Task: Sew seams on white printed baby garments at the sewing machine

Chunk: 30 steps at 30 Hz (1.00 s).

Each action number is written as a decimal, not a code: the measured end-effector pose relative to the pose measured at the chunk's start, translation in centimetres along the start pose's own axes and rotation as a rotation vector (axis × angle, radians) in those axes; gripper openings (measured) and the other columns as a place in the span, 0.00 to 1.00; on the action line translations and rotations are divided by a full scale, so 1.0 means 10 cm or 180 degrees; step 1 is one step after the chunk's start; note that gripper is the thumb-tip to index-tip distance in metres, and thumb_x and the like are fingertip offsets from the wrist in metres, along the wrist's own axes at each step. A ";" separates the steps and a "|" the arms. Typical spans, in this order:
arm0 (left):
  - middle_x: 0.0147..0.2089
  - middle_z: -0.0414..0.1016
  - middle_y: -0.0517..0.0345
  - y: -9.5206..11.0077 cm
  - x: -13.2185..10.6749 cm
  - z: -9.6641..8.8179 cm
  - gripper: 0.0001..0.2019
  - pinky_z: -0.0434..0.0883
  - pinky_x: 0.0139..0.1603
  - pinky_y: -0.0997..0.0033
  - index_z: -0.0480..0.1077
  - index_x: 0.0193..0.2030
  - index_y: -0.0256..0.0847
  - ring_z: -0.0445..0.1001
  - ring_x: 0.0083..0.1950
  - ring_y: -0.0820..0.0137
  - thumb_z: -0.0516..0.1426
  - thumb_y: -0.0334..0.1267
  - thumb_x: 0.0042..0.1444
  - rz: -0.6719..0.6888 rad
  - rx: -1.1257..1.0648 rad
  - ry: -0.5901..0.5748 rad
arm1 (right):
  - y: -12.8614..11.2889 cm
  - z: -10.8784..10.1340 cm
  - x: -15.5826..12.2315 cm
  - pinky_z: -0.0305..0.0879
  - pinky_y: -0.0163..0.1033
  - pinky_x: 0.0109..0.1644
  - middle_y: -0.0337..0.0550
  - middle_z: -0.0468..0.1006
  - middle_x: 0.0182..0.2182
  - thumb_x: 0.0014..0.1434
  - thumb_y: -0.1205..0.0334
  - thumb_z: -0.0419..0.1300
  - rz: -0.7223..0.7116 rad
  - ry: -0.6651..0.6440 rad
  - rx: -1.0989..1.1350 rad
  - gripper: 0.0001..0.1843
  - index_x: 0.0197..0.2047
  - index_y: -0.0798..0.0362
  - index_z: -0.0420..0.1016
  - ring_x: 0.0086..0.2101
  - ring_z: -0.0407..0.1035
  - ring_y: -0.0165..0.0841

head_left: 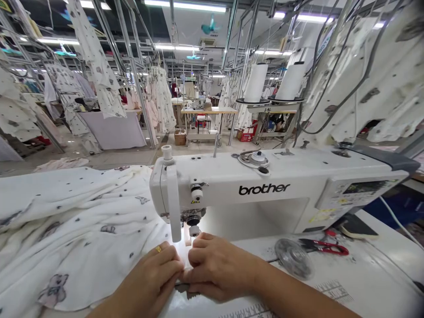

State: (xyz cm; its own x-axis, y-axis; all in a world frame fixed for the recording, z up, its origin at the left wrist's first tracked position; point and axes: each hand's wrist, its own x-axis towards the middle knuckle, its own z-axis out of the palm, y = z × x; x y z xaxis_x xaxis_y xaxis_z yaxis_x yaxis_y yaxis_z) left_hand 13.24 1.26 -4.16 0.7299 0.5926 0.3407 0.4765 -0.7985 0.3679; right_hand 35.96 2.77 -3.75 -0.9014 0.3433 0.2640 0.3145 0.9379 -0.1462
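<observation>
Left hand [155,271] and right hand [217,265] side by side, palms down, fingers curled in tight, fingertips meeting in the middle.

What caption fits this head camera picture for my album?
Left hand and right hand meet under a white Brother sewing machine, white printed fabric alongside.

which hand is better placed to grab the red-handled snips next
Probably the right hand: the red-handled metal snips lie on the white table on its side. The left hand rests on the white printed fabric, farther away.
</observation>
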 end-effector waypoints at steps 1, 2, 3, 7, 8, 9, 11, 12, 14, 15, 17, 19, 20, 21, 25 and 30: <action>0.35 0.71 0.56 0.00 0.00 0.00 0.12 0.69 0.38 0.71 0.69 0.37 0.41 0.70 0.37 0.69 0.47 0.26 0.64 0.0024 -0.0014 -0.0015 | 0.01 0.00 -0.01 0.55 0.41 0.48 0.39 0.70 0.32 0.69 0.50 0.54 -0.0014 0.0014 0.0012 0.14 0.46 0.49 0.76 0.37 0.61 0.34; 0.36 0.71 0.56 0.00 -0.01 0.00 0.12 0.69 0.39 0.71 0.69 0.38 0.41 0.70 0.38 0.69 0.47 0.26 0.64 0.0044 -0.0010 -0.0009 | 0.02 0.01 -0.01 0.55 0.41 0.48 0.38 0.69 0.31 0.70 0.50 0.54 -0.0030 0.0027 0.0033 0.14 0.46 0.48 0.76 0.37 0.61 0.34; 0.36 0.71 0.56 -0.01 -0.02 0.00 0.11 0.70 0.39 0.71 0.69 0.38 0.41 0.70 0.38 0.69 0.47 0.25 0.64 0.0038 0.0012 -0.0001 | 0.03 0.01 -0.02 0.55 0.41 0.48 0.38 0.69 0.31 0.70 0.51 0.53 -0.0053 0.0038 0.0064 0.14 0.46 0.48 0.76 0.36 0.61 0.34; 0.37 0.70 0.56 -0.02 -0.05 0.04 0.11 0.69 0.40 0.71 0.66 0.35 0.40 0.70 0.38 0.69 0.47 0.25 0.64 -0.0086 0.0063 -0.0036 | 0.06 0.03 -0.03 0.55 0.41 0.48 0.38 0.69 0.31 0.70 0.52 0.53 -0.0094 0.0082 0.0197 0.13 0.46 0.49 0.76 0.35 0.61 0.34; 0.37 0.70 0.56 -0.03 -0.05 0.05 0.11 0.69 0.40 0.71 0.66 0.35 0.40 0.69 0.39 0.69 0.47 0.25 0.64 -0.0096 0.0067 -0.0046 | 0.07 0.04 -0.03 0.55 0.41 0.48 0.38 0.69 0.31 0.69 0.52 0.53 -0.0087 0.0090 0.0219 0.14 0.46 0.49 0.76 0.36 0.61 0.34; 0.37 0.70 0.56 -0.02 -0.05 0.06 0.11 0.69 0.40 0.70 0.66 0.35 0.40 0.69 0.39 0.69 0.47 0.25 0.64 -0.0091 0.0073 -0.0034 | 0.07 0.04 -0.03 0.55 0.41 0.49 0.38 0.69 0.31 0.69 0.51 0.53 -0.0075 0.0097 0.0230 0.14 0.46 0.49 0.76 0.36 0.62 0.34; 0.37 0.71 0.57 -0.02 -0.05 0.06 0.11 0.68 0.40 0.69 0.66 0.35 0.40 0.69 0.38 0.69 0.47 0.24 0.64 -0.0033 0.0071 0.0065 | 0.06 0.04 -0.03 0.55 0.41 0.49 0.38 0.70 0.31 0.70 0.51 0.52 -0.0045 0.0115 0.0232 0.15 0.45 0.49 0.76 0.36 0.62 0.34; 0.36 0.71 0.57 -0.01 -0.04 0.06 0.11 0.67 0.40 0.69 0.66 0.35 0.40 0.68 0.38 0.69 0.47 0.24 0.64 -0.0006 0.0063 0.0135 | 0.06 0.03 -0.03 0.55 0.41 0.49 0.38 0.70 0.31 0.70 0.51 0.52 -0.0029 0.0128 0.0227 0.15 0.45 0.49 0.76 0.36 0.61 0.34; 0.34 0.70 0.58 0.00 -0.02 0.05 0.11 0.66 0.39 0.69 0.66 0.35 0.39 0.67 0.36 0.69 0.48 0.23 0.63 0.0044 0.0053 0.0299 | 0.04 0.02 -0.02 0.55 0.41 0.48 0.38 0.70 0.31 0.71 0.52 0.52 0.0002 0.0144 0.0206 0.14 0.45 0.49 0.76 0.35 0.61 0.34; 0.33 0.70 0.58 0.00 -0.01 0.04 0.11 0.65 0.38 0.68 0.66 0.34 0.39 0.67 0.36 0.69 0.48 0.22 0.63 0.0072 0.0053 0.0358 | 0.04 0.02 -0.02 0.54 0.41 0.48 0.38 0.70 0.31 0.70 0.53 0.52 0.0015 0.0139 0.0192 0.14 0.45 0.49 0.76 0.35 0.61 0.34; 0.32 0.70 0.58 0.01 0.01 0.04 0.11 0.65 0.37 0.69 0.67 0.34 0.39 0.66 0.34 0.70 0.49 0.22 0.62 0.0134 0.0058 0.0447 | 0.03 0.01 -0.02 0.54 0.41 0.48 0.38 0.70 0.31 0.70 0.54 0.54 0.0026 0.0119 0.0165 0.12 0.45 0.49 0.76 0.35 0.61 0.34; 0.31 0.70 0.59 0.00 0.02 0.05 0.11 0.65 0.36 0.69 0.67 0.33 0.40 0.66 0.34 0.70 0.50 0.22 0.62 0.0215 0.0051 0.0489 | 0.03 0.01 -0.03 0.54 0.41 0.48 0.38 0.70 0.31 0.69 0.56 0.55 0.0025 0.0105 0.0151 0.10 0.45 0.49 0.76 0.35 0.61 0.34; 0.31 0.70 0.59 0.00 0.02 0.05 0.11 0.65 0.36 0.69 0.68 0.34 0.40 0.66 0.34 0.69 0.50 0.22 0.61 0.0253 0.0040 0.0487 | 0.03 0.01 -0.03 0.54 0.40 0.48 0.38 0.70 0.31 0.69 0.56 0.55 0.0022 0.0111 0.0149 0.10 0.44 0.49 0.76 0.35 0.61 0.34; 0.31 0.70 0.59 -0.01 0.02 0.06 0.11 0.65 0.37 0.69 0.68 0.34 0.40 0.66 0.34 0.69 0.50 0.22 0.61 0.0289 0.0026 0.0468 | 0.03 0.02 -0.03 0.54 0.40 0.48 0.38 0.70 0.31 0.69 0.56 0.55 0.0015 0.0126 0.0146 0.10 0.44 0.49 0.76 0.35 0.61 0.34; 0.34 0.71 0.57 -0.01 -0.01 0.03 0.11 0.68 0.40 0.69 0.69 0.37 0.40 0.68 0.37 0.69 0.50 0.22 0.61 0.0287 -0.0058 0.0217 | 0.05 0.03 -0.03 0.54 0.41 0.48 0.37 0.70 0.30 0.69 0.54 0.55 -0.0004 0.0192 0.0132 0.11 0.42 0.49 0.76 0.34 0.61 0.33; 0.38 0.73 0.55 -0.06 -0.04 0.00 0.12 0.69 0.42 0.68 0.68 0.40 0.40 0.69 0.39 0.67 0.48 0.21 0.60 0.0376 -0.0039 -0.0021 | 0.05 0.01 -0.03 0.55 0.40 0.49 0.37 0.73 0.33 0.66 0.56 0.59 0.0291 0.0219 0.0197 0.09 0.45 0.51 0.75 0.35 0.64 0.33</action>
State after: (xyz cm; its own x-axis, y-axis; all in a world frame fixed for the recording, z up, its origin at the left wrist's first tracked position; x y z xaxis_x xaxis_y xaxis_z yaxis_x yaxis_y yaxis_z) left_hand 12.66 1.48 -4.48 0.7838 0.4936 0.3768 0.3810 -0.8614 0.3360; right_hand 36.32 3.17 -4.01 -0.8465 0.4319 0.3113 0.3736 0.8985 -0.2306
